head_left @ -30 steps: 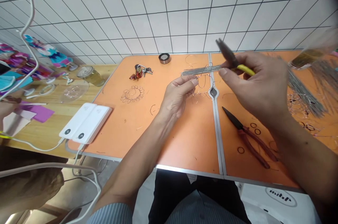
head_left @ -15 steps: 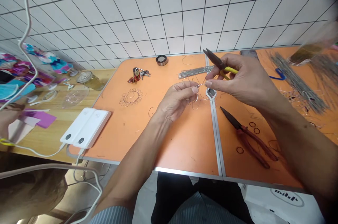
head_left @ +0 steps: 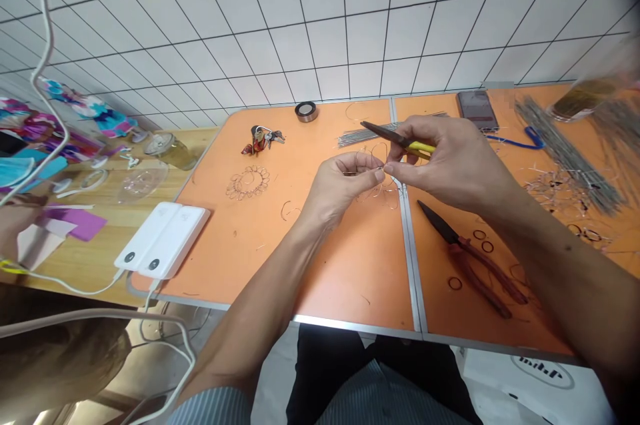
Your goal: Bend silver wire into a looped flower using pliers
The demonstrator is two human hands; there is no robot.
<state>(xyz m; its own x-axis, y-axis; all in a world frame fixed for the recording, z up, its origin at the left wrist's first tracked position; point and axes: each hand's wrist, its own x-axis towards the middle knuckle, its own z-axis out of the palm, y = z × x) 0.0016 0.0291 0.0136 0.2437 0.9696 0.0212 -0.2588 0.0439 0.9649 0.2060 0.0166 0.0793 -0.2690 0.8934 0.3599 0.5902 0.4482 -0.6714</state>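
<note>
Thin looped wire [head_left: 387, 197] is pinched between the fingertips of my left hand [head_left: 345, 185], above the middle of the orange table. My right hand [head_left: 440, 155] holds yellow-handled pliers [head_left: 385, 134] in its palm, their dark jaws pointing left. Its thumb and forefinger meet the same wire close to my left fingertips. Red-handled pliers [head_left: 467, 255] lie on the table below my right wrist. A bundle of straight wires [head_left: 363, 137] rests behind my hands. To the left lies a ring of looped wire [head_left: 249, 183].
Keys [head_left: 263, 139] and a roll of tape [head_left: 306, 112] lie at the back. White power banks [head_left: 163, 238] with cables sit at the left edge. A phone [head_left: 477, 110], more wire bundles [head_left: 570, 151] and a cup [head_left: 583, 99] are on the right. Another person's hand [head_left: 20, 228] is far left.
My hands have come together on the wire. The yellow-handled pliers have shifted left and tilted flatter in my right hand.
</note>
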